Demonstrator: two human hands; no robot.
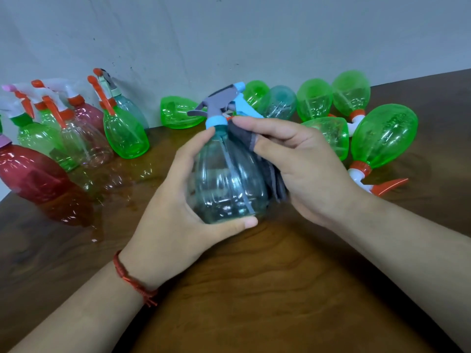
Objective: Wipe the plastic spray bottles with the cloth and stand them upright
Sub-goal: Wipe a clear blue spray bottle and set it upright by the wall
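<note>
Here the left hand (183, 200) grips a clear blue-capped spray bottle (224, 184) nearly upright over the middle of the worktop (254, 276), while the right hand (300, 169) pinches a grey cloth (243, 137) against its side; green bottles (382, 138) lie along the far edge

Clear bluish spray bottle (224, 179), blue-grey trigger head, upright over the surface's middle; grey cloth (246, 140) against its right side. Standing bottles (125, 133), red, green and clear, cluster at the far left edge; toppled bottles (382, 136), mostly green, lie far right.

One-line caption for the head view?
Left hand grips the clear bluish spray bottle; right hand presses a grey cloth against it.
</note>
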